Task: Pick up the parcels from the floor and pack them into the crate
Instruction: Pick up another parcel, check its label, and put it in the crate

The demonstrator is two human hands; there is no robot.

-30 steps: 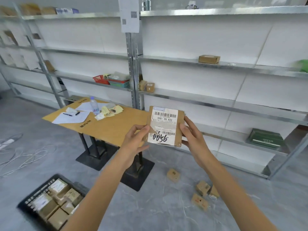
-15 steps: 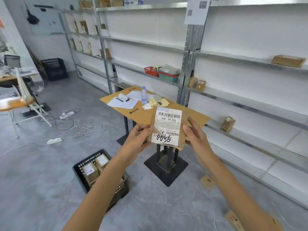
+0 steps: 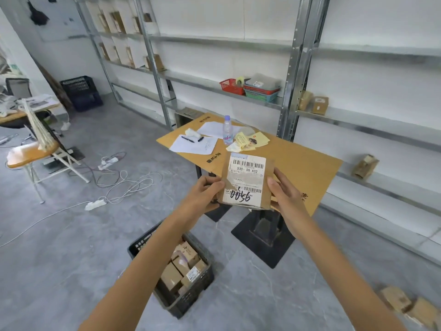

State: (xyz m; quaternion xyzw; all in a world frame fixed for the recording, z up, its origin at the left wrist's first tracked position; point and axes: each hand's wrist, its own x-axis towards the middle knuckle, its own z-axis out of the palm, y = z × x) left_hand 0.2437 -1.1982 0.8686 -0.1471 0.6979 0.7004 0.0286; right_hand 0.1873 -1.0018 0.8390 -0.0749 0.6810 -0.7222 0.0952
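Parcel (image 3: 245,180), L hand (image 3: 202,194) + R hand (image 3: 285,194) (upright)

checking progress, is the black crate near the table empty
No, the crate holds several brown parcels.

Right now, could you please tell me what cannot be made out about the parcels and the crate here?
Head view only.
- crate: left part hidden behind the left forearm, so its fill is unclear.
- floor parcels: blurred, cut off by the bottom right edge; count unclear.
- held parcel: fine label print too small; its back faces away.
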